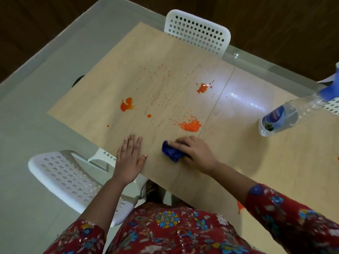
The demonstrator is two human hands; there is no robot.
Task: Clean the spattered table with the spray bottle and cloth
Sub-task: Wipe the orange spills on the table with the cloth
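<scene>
Pressing cloth [172,152] with right hand [195,153], left hand [130,158] flat on table [238,162].

**A home dining corner**

A surface [238,153] faced in pale wood-look sheet, with a glass rim [266,65] showing beyond it, has two white perforated plastic chairs drawn up: a near chair [64,176] and a far chair [198,32]. Below is a plain pale floor [36,107], and dark wood panelling [45,15] runs along the far side. Orange spatters [126,104] mark the top. A clear plastic spray bottle [286,114] and a small blue cloth [171,152] are ordinary household cleaning things.
</scene>
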